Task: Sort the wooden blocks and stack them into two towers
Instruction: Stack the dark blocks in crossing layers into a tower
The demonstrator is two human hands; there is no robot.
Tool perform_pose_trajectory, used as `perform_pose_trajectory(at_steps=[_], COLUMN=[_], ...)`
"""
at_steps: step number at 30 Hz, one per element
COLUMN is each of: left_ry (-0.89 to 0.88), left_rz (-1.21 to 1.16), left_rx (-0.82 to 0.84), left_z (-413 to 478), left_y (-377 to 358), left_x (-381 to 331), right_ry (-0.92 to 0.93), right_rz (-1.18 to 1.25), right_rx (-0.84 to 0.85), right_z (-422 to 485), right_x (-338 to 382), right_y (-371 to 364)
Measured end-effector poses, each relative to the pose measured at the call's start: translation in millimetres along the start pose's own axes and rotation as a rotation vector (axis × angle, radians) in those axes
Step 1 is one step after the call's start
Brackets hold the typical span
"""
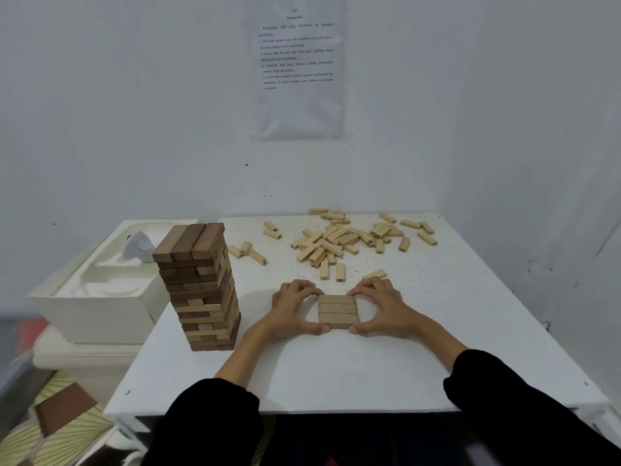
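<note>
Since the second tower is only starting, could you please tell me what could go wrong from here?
The tall tower stands near the table's left edge, beside the left forearm; a nudge might topple it. The base layer, pinched between the left hand and right hand, may carry any skew upward if left uneven. Reaching for the loose pale blocks could knock that layer askew.

A white table (336,375) stands against a white wall (134,112); 1 printed sheet (299,72) hangs on it; a white foam box (100,314) sits left, holding a small white device (141,245); patterned fabric (64,432) lies below
</note>
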State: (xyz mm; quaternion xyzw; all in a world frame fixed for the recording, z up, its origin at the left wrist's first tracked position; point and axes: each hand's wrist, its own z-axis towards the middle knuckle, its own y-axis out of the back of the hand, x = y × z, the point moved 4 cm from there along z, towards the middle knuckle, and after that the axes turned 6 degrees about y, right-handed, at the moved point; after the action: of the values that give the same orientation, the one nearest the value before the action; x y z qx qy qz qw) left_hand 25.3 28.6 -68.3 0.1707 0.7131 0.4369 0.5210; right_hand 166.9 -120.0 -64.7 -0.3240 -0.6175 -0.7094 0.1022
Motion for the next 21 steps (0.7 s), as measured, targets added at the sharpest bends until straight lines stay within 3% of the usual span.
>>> perform_pose_trajectory(at_steps=[15,21], left_ry=[-0.142,-0.151], left_rz=[-0.297,-0.078], left_rx=[-0.151,-0.179], left_z=[2,16], left_y=[70,136], left_x=[-56,-112], right_ry=[0.16,0.164], right_rz=[0.102,0.123], right_rx=[-0.181,-0.249], right_z=[3,9], right_x=[57,85], right_y=[87,145])
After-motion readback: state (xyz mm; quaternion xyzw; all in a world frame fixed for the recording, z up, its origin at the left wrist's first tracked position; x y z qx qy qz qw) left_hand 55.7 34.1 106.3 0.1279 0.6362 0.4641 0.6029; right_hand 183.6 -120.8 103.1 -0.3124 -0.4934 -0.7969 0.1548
